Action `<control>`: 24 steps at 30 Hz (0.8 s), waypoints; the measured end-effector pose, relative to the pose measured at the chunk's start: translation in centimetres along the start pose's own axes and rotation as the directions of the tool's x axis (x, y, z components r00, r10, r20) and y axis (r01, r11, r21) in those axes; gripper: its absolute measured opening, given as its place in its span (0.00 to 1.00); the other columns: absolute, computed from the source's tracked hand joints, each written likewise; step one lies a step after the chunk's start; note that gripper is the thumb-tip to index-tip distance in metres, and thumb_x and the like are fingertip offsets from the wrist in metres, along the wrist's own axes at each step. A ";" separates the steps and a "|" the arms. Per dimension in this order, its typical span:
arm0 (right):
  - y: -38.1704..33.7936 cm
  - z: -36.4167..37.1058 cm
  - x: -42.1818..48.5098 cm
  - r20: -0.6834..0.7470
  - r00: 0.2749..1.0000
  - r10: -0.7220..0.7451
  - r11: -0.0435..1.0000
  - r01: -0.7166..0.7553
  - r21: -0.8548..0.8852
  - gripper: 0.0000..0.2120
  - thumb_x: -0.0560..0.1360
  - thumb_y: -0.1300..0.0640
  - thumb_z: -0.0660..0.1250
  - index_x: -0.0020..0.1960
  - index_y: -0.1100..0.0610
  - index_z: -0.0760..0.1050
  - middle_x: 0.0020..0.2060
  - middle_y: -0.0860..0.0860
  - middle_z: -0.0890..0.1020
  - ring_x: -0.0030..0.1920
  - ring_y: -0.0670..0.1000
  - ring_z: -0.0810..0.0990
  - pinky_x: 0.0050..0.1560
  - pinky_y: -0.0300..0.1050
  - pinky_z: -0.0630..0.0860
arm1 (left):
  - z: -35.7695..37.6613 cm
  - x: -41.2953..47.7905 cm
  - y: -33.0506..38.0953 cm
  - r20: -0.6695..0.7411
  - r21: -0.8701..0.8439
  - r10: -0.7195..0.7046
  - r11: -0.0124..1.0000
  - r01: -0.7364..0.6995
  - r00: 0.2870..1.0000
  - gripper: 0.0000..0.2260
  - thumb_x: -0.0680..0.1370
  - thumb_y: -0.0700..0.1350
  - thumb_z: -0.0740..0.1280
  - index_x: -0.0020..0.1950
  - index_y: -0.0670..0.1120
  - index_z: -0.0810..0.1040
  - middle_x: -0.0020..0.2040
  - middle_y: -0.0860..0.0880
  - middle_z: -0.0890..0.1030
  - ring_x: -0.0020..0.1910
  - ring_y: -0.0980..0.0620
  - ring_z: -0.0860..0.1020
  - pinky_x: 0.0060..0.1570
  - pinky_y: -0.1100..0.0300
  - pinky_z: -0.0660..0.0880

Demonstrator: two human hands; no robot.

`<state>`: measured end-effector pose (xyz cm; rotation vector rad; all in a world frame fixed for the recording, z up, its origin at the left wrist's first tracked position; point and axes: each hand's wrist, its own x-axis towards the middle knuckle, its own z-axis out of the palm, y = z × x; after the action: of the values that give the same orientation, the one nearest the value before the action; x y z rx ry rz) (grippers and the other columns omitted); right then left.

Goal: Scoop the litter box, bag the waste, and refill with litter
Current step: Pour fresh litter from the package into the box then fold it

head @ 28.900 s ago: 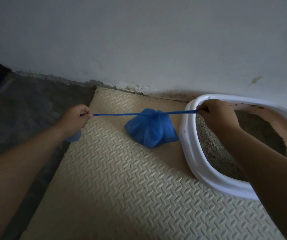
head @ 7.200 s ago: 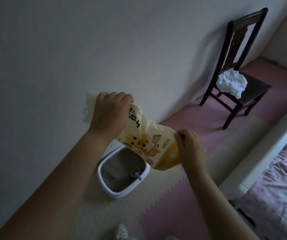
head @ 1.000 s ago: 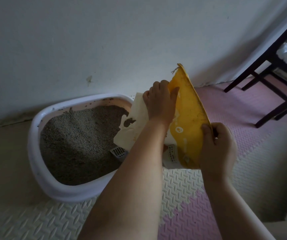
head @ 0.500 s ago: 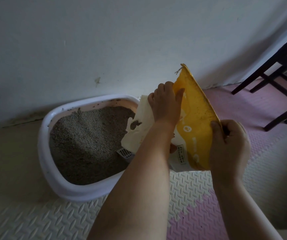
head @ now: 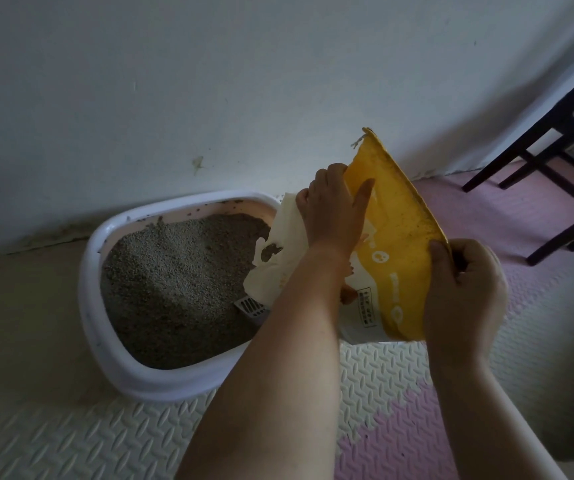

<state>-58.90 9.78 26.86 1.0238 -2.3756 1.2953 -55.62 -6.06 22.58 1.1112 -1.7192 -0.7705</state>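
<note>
Head view: we count two hands, one litter bag, one litter box, one scoop and one chair. Our left hand (head: 335, 206) is closed over the upper, cream-coloured part of the litter bag (head: 394, 237), fingers wrapped on its crumpled mouth end; our right hand (head: 462, 289) pinches the bag's yellow bottom corner. The two hands are apart, each clamped on the bag. We see the bag as a soft printed sack, tilted with its yellow base raised toward the wall and its cream mouth lowered over the right end of the litter box (head: 105, 327). We note the box as one rounded white plastic tray with a thick smooth rim and a pinkish inner wall, standing against the pale wall (head: 209, 81). It is filled with coarse grey granular litter (head: 174, 282), heaped toward the back. One slotted grey scoop (head: 251, 306) shows partly under the bag mouth, resting in the litter. The foam floor mat (head: 71, 445) is embossed in a chevron tread, cream under the box and pink to the right. We find open mat in front of and left of the box. The dark wooden chair (head: 555, 140) stands well apart at the right edge
</note>
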 end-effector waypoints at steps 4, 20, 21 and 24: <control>0.1 0.0 0.1 -0.017 1.000 0.005 1.000 -0.005 -0.001 0.09 0.78 0.54 0.63 0.41 0.57 0.74 0.38 0.50 0.76 0.39 0.50 0.73 0.36 0.39 0.67 | 0.0 -0.3 0.0 0.013 -0.075 0.013 0.997 -0.012 1.000 0.23 0.79 0.59 0.58 0.71 0.49 0.65 0.62 0.48 0.75 0.61 0.50 0.72 0.64 0.50 0.59; -0.1 0.3 0.1 -0.005 1.000 -0.026 1.000 0.026 -0.002 0.09 0.78 0.53 0.63 0.42 0.55 0.74 0.38 0.50 0.77 0.39 0.52 0.74 0.38 0.48 0.72 | 0.5 -0.4 -0.4 0.013 -0.060 0.030 0.998 -0.029 0.999 0.20 0.80 0.58 0.55 0.68 0.51 0.69 0.58 0.49 0.75 0.58 0.49 0.73 0.63 0.49 0.62; -0.2 0.4 0.2 -0.010 0.999 -0.031 1.000 0.031 0.000 0.09 0.78 0.52 0.63 0.42 0.55 0.74 0.38 0.50 0.77 0.40 0.52 0.74 0.39 0.50 0.73 | 0.5 -0.3 -0.4 0.007 -0.061 0.029 0.998 -0.028 1.000 0.20 0.80 0.58 0.56 0.68 0.51 0.69 0.58 0.49 0.75 0.58 0.49 0.73 0.63 0.49 0.62; -0.4 0.3 0.3 -0.019 0.999 -0.049 0.999 0.050 0.006 0.09 0.78 0.53 0.63 0.42 0.56 0.75 0.39 0.50 0.77 0.40 0.53 0.75 0.40 0.54 0.75 | 0.3 -0.1 -0.4 0.004 -0.064 0.023 0.998 -0.023 1.000 0.19 0.80 0.58 0.57 0.68 0.51 0.69 0.58 0.49 0.75 0.58 0.50 0.73 0.63 0.50 0.61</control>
<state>-58.80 9.19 27.12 1.0609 -2.3191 1.2898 -55.75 -6.10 22.08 1.0455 -1.6964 -0.8090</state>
